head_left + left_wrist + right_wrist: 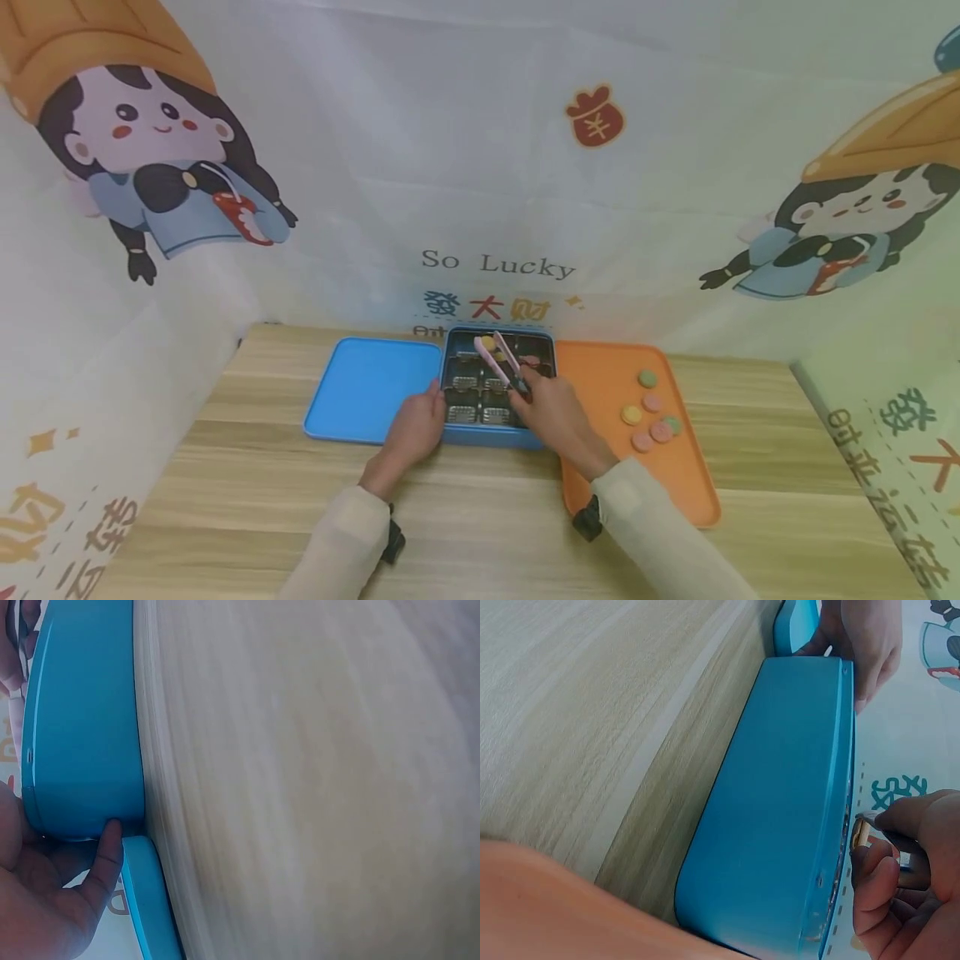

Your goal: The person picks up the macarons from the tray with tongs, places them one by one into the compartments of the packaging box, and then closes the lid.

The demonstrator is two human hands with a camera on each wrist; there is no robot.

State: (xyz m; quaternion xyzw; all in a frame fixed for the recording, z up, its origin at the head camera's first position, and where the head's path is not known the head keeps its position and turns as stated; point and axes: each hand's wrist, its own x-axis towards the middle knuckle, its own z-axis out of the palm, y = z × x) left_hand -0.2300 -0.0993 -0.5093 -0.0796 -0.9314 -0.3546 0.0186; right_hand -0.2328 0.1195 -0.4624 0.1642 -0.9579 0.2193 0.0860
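Observation:
A blue tin (491,436) with a compartmented dark insert stands at the table's back edge. My left hand (416,425) rests against its left side; in the left wrist view a finger (111,851) touches the tin's lower corner. My right hand (555,412) grips pink-tipped tongs (491,357) over the insert. Near the tong tips, a yellow macaron (488,342) shows at the back left compartments, with another yellow one just below it. A pink macaron (529,361) lies in the right-hand part of the insert.
Left of the tin lies a blue lid (367,392). On the right, an orange tray (607,367) holds several pink, green and yellow macarons (661,431), partly under my right forearm. A printed cloth (480,167) hangs close behind the table.

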